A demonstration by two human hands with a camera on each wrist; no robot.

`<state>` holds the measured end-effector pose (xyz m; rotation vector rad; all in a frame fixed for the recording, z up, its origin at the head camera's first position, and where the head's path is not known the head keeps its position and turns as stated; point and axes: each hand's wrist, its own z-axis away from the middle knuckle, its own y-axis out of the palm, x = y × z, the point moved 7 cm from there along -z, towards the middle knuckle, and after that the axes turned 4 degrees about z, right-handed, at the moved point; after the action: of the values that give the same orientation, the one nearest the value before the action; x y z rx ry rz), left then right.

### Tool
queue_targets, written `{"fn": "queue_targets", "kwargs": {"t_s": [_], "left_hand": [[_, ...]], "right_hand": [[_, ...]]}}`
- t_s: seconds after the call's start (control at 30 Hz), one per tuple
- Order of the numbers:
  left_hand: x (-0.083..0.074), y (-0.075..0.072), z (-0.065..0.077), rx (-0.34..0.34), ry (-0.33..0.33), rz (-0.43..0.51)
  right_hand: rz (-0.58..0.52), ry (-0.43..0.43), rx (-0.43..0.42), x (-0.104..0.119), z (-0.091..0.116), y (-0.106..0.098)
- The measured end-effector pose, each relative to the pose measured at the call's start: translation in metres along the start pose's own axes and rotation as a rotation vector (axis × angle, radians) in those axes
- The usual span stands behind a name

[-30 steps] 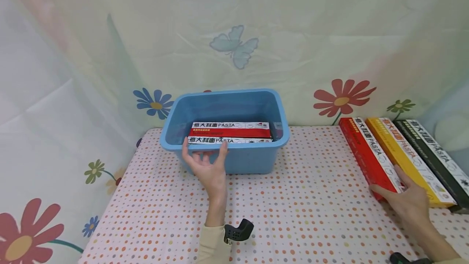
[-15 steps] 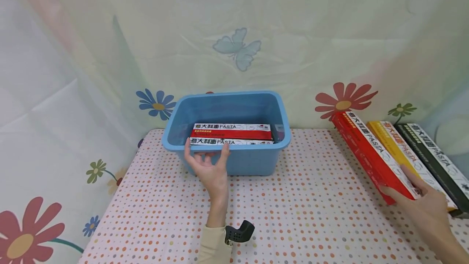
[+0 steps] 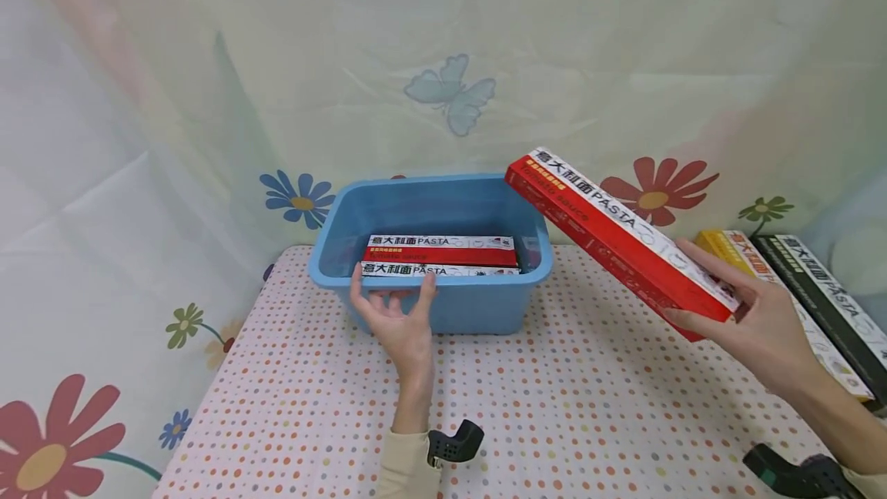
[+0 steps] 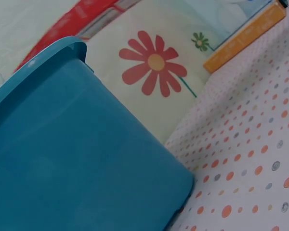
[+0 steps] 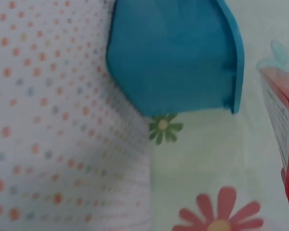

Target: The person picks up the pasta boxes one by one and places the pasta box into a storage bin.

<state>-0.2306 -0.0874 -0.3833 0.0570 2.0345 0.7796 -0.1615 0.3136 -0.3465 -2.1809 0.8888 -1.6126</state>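
Red box [image 3: 610,241] aloft near blue tub [image 3: 478,310]

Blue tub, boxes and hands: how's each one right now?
Blue tub: open-topped, standing upright
Boxes in the tub: lying down
Raised red box: held up, tilted
Yellow box: lying on the table
Black box: lying beside the yellow box
Left hand: holding the blue tub's front
Right hand: gripping the raised red box
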Motion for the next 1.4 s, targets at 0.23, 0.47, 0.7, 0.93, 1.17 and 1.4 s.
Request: {"fn": "queue_targets", "kwargs": {"t_s": [0.23, 0.47, 0.7, 0.93, 1.17, 1.4], "left_hand": [[0.002, -0.001, 0.004, 0.004, -0.015, -0.012], [0.004, 0.0, 0.005, 0.023, -0.009, -0.008], [0.006, 0.001, 0.003, 0.018, -0.007, 0.006], [0.005, 0.001, 0.001, 0.011, -0.002, 0.001], [0.005, 0.0, 0.0, 0.027, 0.024, 0.017], [0.006, -0.001, -0.001, 0.031, 0.041, -0.002]], "right_hand": [[0.057, -0.182, 0.172, 0.061, -0.049, 0.038], [-0.003, -0.325, 0.392, 0.112, -0.087, 0.082], [0.056, -0.366, 0.57, 0.133, -0.117, 0.119], [0.102, -0.449, 0.686, 0.138, -0.13, 0.152], [0.103, -0.445, 0.756, 0.137, -0.131, 0.176], [0.077, -0.485, 0.768, 0.137, -0.133, 0.19]]}}
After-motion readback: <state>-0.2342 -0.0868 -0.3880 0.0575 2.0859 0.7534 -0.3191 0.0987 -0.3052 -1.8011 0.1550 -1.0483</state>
